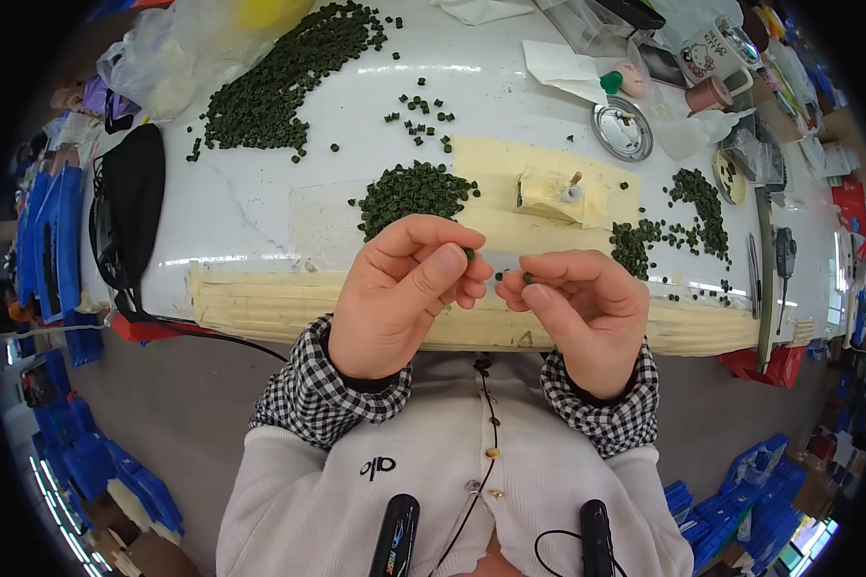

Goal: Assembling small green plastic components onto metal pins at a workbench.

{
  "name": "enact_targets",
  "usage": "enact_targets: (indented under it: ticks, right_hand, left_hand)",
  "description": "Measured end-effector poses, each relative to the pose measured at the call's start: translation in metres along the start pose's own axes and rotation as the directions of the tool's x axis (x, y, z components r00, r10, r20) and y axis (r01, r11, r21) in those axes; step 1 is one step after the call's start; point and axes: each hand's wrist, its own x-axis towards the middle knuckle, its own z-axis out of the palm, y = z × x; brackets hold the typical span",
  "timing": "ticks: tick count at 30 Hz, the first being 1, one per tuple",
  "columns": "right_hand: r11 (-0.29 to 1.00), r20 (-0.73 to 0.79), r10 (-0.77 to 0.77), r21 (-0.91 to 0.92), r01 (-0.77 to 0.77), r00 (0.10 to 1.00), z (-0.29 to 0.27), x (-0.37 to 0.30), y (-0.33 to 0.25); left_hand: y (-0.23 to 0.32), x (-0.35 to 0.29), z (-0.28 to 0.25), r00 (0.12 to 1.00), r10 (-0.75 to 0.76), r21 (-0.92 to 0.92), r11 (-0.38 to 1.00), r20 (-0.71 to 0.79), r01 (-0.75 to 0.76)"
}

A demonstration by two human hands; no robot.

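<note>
My left hand is raised over the table's near edge, thumb and forefinger pinched on a small dark green piece. Facing it, my right hand pinches another small dark green part; the fingers cover much of both. The two hands are a short gap apart. Just beyond my left hand lies a heap of dark green pieces. A cream-coloured block with an upright peg stands beyond my right hand. To its right is a scattered pile of smaller dark green parts.
A large dark green pile spreads at the far left, beside clear plastic bags. A black face mask lies at the left. At the far right are a round metal lid, a mug and a thread spool. Yellowish tape covers the near edge.
</note>
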Motion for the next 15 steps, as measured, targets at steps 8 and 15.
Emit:
enact_targets:
  ticks: [8,15]
  right_hand:
    - [0.931,-0.002,-0.245,-0.279,0.234,0.97,0.0,0.012,0.009]
    - [0.923,-0.022,-0.245,-0.312,0.226,0.969,0.004,0.01,0.013]
  left_hand:
    - [-0.003,0.001,0.001,1.0,-0.014,-0.052,0.999,-0.014,0.013]
    - [-0.01,0.001,0.005,0.994,0.104,0.093,0.99,-0.024,-0.101]
